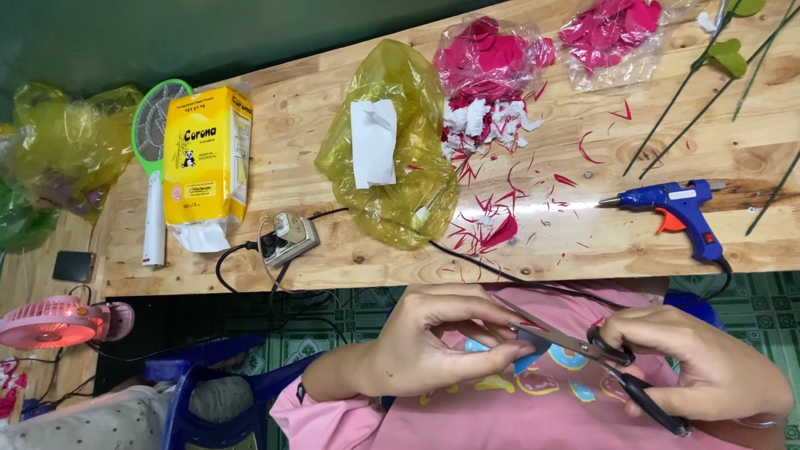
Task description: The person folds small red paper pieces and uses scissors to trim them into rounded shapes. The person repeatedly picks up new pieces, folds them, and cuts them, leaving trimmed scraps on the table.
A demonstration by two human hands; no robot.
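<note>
My right hand point(708, 367) grips black-handled scissors point(583, 343), blades pointing left toward my left hand point(433, 346). My left hand pinches a small piece of material between thumb and fingers at the blade tips; the piece is mostly hidden by the fingers. Both hands are held over my lap, in front of a pink shirt, below the edge of the wooden table point(333, 267). A pink petal-shaped cutout point(500, 232) and thin pink scraps lie on the table just above the hands.
On the table lie a blue glue gun point(675, 208), a yellow plastic bag point(400, 150), bags of pink petals point(492, 54), green stems point(692, 108), a yellow tissue pack point(204, 158), a green racket-shaped swatter point(154, 167) and a power strip point(287, 239). A pink fan point(50, 321) sits at left.
</note>
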